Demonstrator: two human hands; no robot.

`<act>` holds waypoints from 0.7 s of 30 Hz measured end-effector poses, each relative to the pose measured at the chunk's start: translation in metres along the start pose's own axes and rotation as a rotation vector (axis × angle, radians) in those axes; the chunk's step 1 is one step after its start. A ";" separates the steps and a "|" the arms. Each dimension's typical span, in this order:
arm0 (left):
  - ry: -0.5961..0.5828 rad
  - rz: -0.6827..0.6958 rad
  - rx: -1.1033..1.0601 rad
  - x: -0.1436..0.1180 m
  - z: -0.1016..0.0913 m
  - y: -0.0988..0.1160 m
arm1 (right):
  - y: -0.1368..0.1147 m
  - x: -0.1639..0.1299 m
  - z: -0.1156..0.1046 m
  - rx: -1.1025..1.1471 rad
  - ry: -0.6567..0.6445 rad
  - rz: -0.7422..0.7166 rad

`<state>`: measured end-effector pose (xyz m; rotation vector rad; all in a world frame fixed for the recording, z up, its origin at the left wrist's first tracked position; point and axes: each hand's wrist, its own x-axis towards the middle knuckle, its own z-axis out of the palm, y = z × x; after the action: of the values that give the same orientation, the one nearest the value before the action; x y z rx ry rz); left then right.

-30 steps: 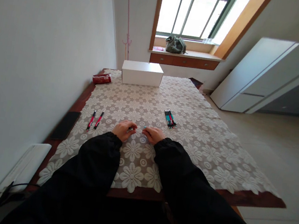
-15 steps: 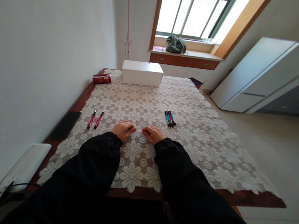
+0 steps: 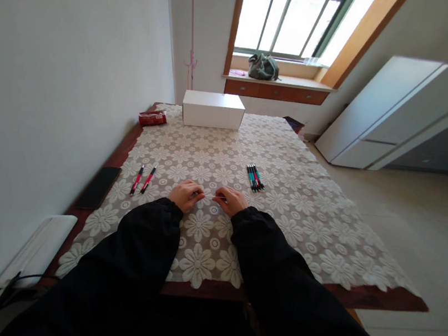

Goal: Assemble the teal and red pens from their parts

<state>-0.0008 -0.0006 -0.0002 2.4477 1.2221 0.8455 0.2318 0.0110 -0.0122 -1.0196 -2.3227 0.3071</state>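
Note:
My left hand (image 3: 186, 195) and my right hand (image 3: 230, 200) rest low over the lace tablecloth, thumbs and fingertips pinched and facing each other. Between them runs a thin pale strand (image 3: 208, 195), gripped at both ends; it is too fine to tell exactly what it is. Beyond my right hand lies a row of several teal, pink and black pens (image 3: 255, 178), side by side. Left of my left hand are two pink and black pens, one (image 3: 137, 180) slightly apart from the other (image 3: 149, 179).
A long white box (image 3: 213, 111) stands at the table's far end, with a red packet (image 3: 153, 118) left of it. Along the left edge lie a dark flat phone-like slab (image 3: 98, 187) and a white case (image 3: 38, 247) with cables. The lace tablecloth (image 3: 292, 161) covers the table.
The gap between my fingertips looks very slightly wider, with the strand still held between them. Everything else has stayed in place.

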 end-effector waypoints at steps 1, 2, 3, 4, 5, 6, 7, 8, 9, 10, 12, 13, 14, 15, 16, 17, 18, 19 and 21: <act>-0.001 0.004 0.006 0.000 0.000 0.000 | 0.000 0.000 0.000 -0.006 -0.001 -0.008; -0.002 0.007 0.011 0.000 0.000 0.000 | -0.001 -0.001 0.000 -0.020 -0.008 -0.013; -0.003 0.008 0.014 0.000 0.000 0.000 | -0.001 -0.001 0.001 -0.043 -0.023 -0.012; -0.003 0.006 0.015 0.000 0.000 0.000 | -0.001 -0.002 0.001 -0.070 -0.043 -0.004; -0.002 0.003 0.014 0.000 0.000 0.000 | -0.001 -0.002 0.002 -0.096 -0.065 0.010; -0.001 -0.002 0.011 0.000 0.001 -0.001 | 0.000 -0.003 0.003 -0.118 -0.084 0.025; 0.000 -0.004 0.007 0.000 0.001 -0.001 | 0.000 -0.003 0.003 -0.128 -0.095 0.037; 0.001 -0.006 0.001 0.000 0.001 -0.001 | 0.000 -0.003 0.004 -0.127 -0.095 0.043; 0.000 -0.006 -0.006 0.000 0.000 -0.001 | 0.001 -0.003 0.004 -0.115 -0.086 0.042; -0.001 -0.006 -0.013 0.000 0.000 -0.001 | 0.001 -0.003 0.004 -0.094 -0.070 0.036; -0.009 -0.010 -0.021 0.000 0.000 -0.001 | 0.001 -0.001 0.002 -0.040 -0.038 0.018; -0.015 -0.014 -0.021 0.000 0.000 -0.001 | 0.000 -0.001 0.002 -0.014 -0.027 0.009; -0.020 -0.018 -0.019 0.000 0.000 -0.001 | 0.000 -0.001 0.001 0.007 -0.019 0.002; -0.025 -0.020 -0.016 0.000 0.000 0.000 | -0.001 0.000 0.000 0.021 -0.014 -0.005; -0.030 -0.019 -0.012 0.000 0.000 0.000 | -0.002 0.000 -0.001 0.029 -0.012 -0.013; -0.034 -0.017 -0.007 0.000 0.000 0.000 | -0.003 0.000 -0.001 0.026 -0.014 -0.020; -0.037 -0.015 -0.003 0.000 0.000 0.000 | -0.003 -0.001 -0.001 0.013 -0.021 -0.024; -0.039 -0.013 0.001 0.000 0.001 0.000 | -0.003 -0.001 -0.001 -0.010 -0.033 -0.023; -0.039 -0.007 0.001 0.000 0.001 0.000 | -0.003 -0.002 0.000 -0.066 -0.065 -0.011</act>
<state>-0.0005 -0.0006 -0.0007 2.4474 1.2169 0.7913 0.2305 0.0074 -0.0118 -1.0426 -2.4100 0.2638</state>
